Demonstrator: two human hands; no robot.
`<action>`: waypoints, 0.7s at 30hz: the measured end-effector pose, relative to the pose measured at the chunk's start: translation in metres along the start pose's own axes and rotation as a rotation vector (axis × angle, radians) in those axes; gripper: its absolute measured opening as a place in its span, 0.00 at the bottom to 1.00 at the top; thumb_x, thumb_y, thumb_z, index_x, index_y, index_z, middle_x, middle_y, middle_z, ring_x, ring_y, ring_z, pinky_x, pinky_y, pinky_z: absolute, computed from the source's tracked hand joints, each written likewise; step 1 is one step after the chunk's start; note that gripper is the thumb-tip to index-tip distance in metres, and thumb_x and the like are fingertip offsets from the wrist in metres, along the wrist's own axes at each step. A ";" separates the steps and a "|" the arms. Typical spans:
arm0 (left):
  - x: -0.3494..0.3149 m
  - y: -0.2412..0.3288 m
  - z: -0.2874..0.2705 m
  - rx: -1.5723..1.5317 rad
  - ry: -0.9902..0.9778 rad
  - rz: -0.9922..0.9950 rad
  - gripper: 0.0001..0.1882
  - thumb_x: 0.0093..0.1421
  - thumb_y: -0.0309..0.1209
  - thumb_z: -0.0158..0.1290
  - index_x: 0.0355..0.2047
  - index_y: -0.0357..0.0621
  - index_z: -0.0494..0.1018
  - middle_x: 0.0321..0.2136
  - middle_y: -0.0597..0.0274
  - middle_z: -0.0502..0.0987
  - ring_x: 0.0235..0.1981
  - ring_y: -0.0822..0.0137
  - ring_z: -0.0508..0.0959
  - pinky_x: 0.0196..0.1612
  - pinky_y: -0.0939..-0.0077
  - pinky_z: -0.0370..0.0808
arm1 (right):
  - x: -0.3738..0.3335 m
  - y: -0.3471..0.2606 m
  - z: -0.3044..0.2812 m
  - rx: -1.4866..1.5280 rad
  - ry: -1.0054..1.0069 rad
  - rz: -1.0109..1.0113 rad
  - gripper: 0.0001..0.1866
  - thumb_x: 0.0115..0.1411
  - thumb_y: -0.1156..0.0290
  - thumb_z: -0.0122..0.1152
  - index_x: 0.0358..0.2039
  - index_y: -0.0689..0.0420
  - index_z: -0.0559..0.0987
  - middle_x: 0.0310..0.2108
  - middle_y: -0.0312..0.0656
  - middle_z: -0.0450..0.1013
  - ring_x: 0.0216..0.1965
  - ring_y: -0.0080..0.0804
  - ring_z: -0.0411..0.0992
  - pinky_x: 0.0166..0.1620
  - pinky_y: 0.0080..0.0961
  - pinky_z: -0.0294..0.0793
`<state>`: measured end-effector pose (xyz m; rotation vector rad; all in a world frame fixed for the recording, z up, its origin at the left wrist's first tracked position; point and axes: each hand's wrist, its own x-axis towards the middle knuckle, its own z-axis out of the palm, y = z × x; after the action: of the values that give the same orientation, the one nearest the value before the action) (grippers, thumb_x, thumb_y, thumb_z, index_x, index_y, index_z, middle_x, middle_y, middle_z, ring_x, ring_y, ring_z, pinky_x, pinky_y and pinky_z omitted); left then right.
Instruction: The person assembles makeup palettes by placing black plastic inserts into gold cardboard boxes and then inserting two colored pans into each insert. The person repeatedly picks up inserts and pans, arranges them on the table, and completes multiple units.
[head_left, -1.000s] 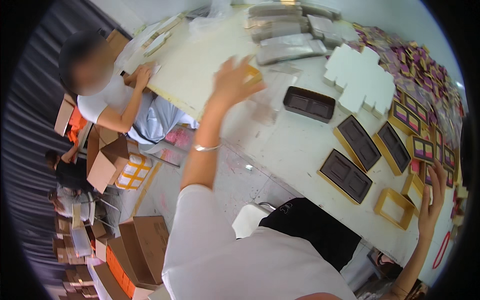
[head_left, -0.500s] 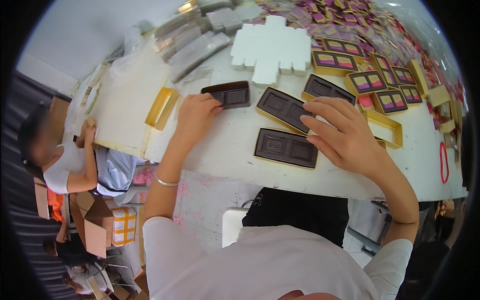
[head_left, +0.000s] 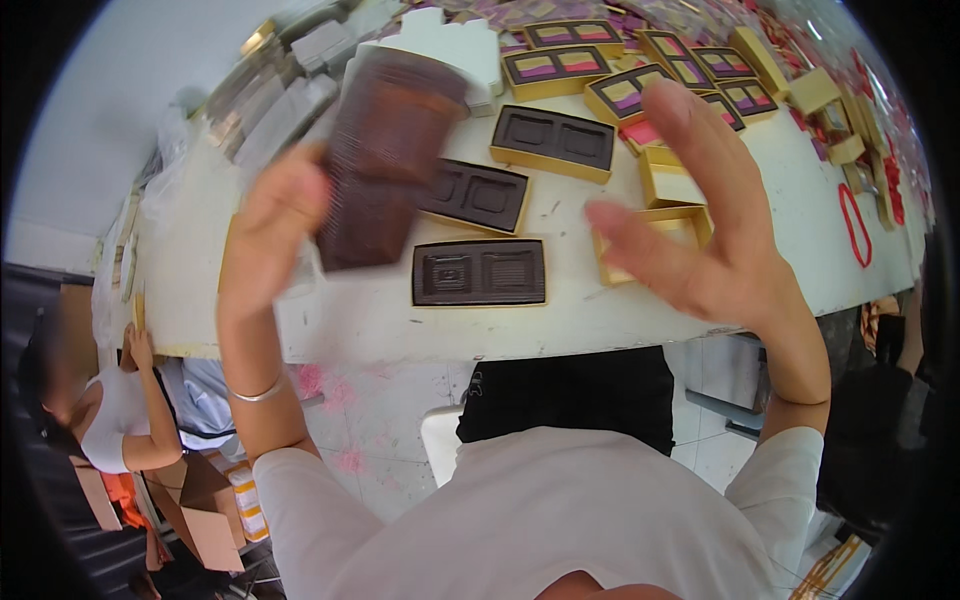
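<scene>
My left hand [head_left: 270, 230] grips a dark brown plastic tray insert [head_left: 385, 160] by its left edge, raised and tilted above the table; motion smears both. Over the right part of the table, my right hand [head_left: 730, 240] hovers with fingers spread and nothing in them. Under and beside it are two gold boxes [head_left: 690, 214] without inserts. Between my hands lie three gold boxes fitted with brown inserts: a near one [head_left: 480, 273], a middle one [head_left: 490, 197] partly covered by the raised insert, and a farther one [head_left: 552, 140].
Several gold boxes [head_left: 555, 65] filled with purple, pink and gold pieces stand at the back right. Stacked white card blanks [head_left: 440, 35] and clear plastic packs [head_left: 285, 115] lie at the back left. A red loop [head_left: 855, 225] rests at right. Another person [head_left: 120, 420] sits at left.
My left hand has lifted the brown insert off the table toward me. My right hand has come off the boxes and spread its fingers. The view has shifted to the right.
</scene>
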<state>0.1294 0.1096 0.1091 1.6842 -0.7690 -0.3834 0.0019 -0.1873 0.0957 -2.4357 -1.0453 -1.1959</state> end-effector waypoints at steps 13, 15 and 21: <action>0.051 -0.013 0.149 0.835 -0.381 0.321 0.34 0.54 0.50 0.55 0.53 0.37 0.64 0.43 0.52 0.70 0.37 0.55 0.73 0.39 0.67 0.70 | -0.086 0.027 -0.073 -0.027 -0.508 0.428 0.26 0.33 0.71 0.69 0.38 0.57 0.75 0.39 0.45 0.69 0.40 0.45 0.65 0.42 0.36 0.66; 0.051 -0.016 0.158 0.899 -0.452 0.236 0.38 0.51 0.46 0.58 0.56 0.38 0.60 0.44 0.51 0.69 0.39 0.53 0.73 0.40 0.63 0.71 | -0.085 0.028 -0.065 0.046 -0.515 0.456 0.25 0.34 0.71 0.70 0.38 0.57 0.75 0.37 0.43 0.69 0.38 0.43 0.65 0.41 0.34 0.66; 0.053 -0.013 0.157 0.752 -0.559 0.018 0.38 0.47 0.32 0.62 0.58 0.42 0.57 0.45 0.50 0.67 0.36 0.52 0.74 0.39 0.63 0.72 | -0.075 0.030 -0.047 0.238 -0.672 0.471 0.23 0.38 0.68 0.71 0.37 0.58 0.75 0.37 0.43 0.69 0.38 0.42 0.65 0.41 0.32 0.68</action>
<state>0.0737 -0.0405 0.0637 2.2954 -1.4683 -0.6144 -0.0364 -0.2692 0.0711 -2.7095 -0.6222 -0.0927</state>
